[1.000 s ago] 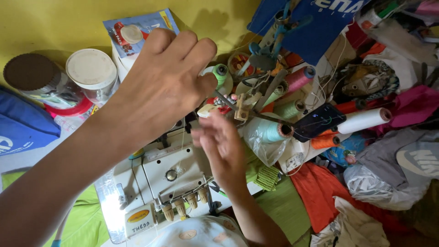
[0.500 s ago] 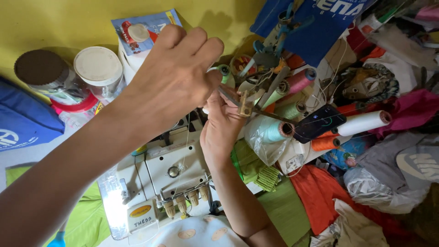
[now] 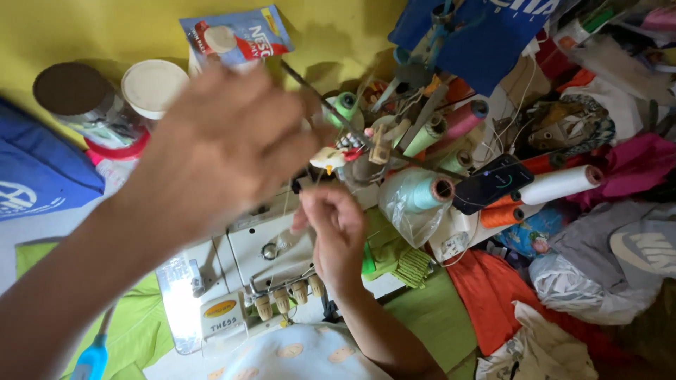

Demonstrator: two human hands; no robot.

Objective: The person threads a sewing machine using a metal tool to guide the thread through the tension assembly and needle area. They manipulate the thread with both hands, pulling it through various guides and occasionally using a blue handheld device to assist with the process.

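My left hand [image 3: 225, 148] is raised close to the camera and blurred, its fingers bunched near the thin dark rod [image 3: 310, 84] of the thread stand; whether it holds anything is unclear. My right hand [image 3: 334, 232] hovers lower, just above the white overlock sewing machine [image 3: 232, 281], with thumb and fingers pinched on a fine thread. Behind the machine stand thread cones: a green one [image 3: 345, 105], a pink one [image 3: 465, 119] and a pale teal one in a plastic bag [image 3: 422, 193].
A black phone [image 3: 493, 183], a white cone [image 3: 560, 184] and an orange cone [image 3: 500, 214] lie at the right among heaped clothes. Two lidded jars [image 3: 153, 84] and a blue pouch [image 3: 236, 35] stand against the yellow wall. Green cloth [image 3: 134, 331] lies beside the machine.
My left hand has drawn back from the thread stand towards the camera. My right hand has dropped from the stand to just above the machine.
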